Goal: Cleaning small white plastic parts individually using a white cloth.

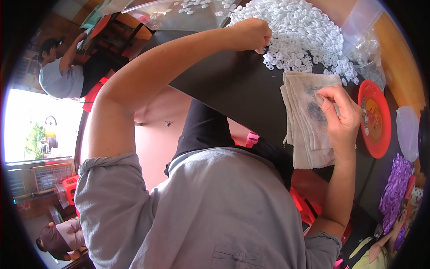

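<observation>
My left hand (253,34) reaches to the far side of the table, its fingers curled closed at the left edge of a big heap of small white oval plastic pieces with holes (291,24). Whatever those fingertips hold is hidden. Nearer to me, a folded beige cloth (311,143) with dark smudges lies at the table's edge. Above it hovers my right hand (342,114), thumb and index finger pinched together; anything between them is too small to make out.
Right of the cloth sits a red plate (383,150) with small pieces in it. Clear plastic bags (374,58) lie beyond it, and another bag (168,20) at the far left. A purple bundle (396,186) is at the right. Other people (62,74) sit nearby.
</observation>
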The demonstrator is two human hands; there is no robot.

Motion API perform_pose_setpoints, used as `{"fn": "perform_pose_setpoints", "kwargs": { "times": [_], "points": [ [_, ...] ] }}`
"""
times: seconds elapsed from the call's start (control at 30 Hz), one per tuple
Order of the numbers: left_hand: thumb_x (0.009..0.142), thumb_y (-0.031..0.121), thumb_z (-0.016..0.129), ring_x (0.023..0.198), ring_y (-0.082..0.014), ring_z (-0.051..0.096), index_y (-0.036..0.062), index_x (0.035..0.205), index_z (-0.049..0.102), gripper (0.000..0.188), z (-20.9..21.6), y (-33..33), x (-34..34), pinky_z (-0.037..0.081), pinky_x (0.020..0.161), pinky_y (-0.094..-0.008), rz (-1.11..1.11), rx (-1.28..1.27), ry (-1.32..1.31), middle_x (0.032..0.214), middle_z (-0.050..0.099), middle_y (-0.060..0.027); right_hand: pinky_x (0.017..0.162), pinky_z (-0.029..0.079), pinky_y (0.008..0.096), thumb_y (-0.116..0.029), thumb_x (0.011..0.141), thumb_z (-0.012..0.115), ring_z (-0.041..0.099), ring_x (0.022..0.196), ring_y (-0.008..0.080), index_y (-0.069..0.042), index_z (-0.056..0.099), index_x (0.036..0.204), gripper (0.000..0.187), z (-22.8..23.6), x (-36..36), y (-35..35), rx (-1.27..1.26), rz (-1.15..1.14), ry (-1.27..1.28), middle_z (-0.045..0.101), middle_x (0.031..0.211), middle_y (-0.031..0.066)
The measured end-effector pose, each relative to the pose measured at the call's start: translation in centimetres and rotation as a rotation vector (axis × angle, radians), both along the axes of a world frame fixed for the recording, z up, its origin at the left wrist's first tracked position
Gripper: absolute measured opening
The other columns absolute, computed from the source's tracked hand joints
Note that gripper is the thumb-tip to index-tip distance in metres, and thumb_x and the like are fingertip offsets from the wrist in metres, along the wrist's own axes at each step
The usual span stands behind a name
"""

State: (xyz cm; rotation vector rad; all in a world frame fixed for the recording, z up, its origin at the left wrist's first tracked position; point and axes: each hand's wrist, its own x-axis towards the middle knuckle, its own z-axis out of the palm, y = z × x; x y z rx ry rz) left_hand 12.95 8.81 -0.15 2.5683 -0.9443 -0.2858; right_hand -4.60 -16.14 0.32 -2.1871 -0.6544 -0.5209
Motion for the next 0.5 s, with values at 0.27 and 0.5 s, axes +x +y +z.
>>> {"fn": "perform_pose_setpoints", "kwargs": {
  "times": [0.27, 0.5],
  "points": [
    [0.066, 0.006, 0.071, 0.068, -0.026, 0.058, 0.0023, 0.074, 0.058, 0.016, -1.3, 0.3, -0.5, 0.046, 0.062, -0.0387, -0.021, 0.001, -0.139, 0.068, 0.059, -0.0102, 0.067, 0.047, 0.0261, 0.008, 0.08, 0.059, 0.06, 0.071, 0.017, 0.004, 0.06, 0.089, 0.01, 0.2, 0.0, 0.3, 0.024, -0.02, -0.02, 0.062, 0.08, 0.0083],
    [0.076, 0.005, 0.072, 0.051, -0.013, 0.053, 0.0005, 0.084, 0.064, 0.012, -1.0, -0.4, -4.9, 0.041, 0.047, -0.027, 0.288, -0.784, 0.366, 0.07, 0.06, -0.0053, 0.07, 0.047, 0.0231, 0.003, 0.085, 0.06, 0.058, 0.075, 0.0095, 0.004, 0.061, 0.093, 0.008, 0.4, -0.4, 0.1, 0.085, -0.07, 0.084, 0.062, 0.082, 0.0029]
  ]
}}
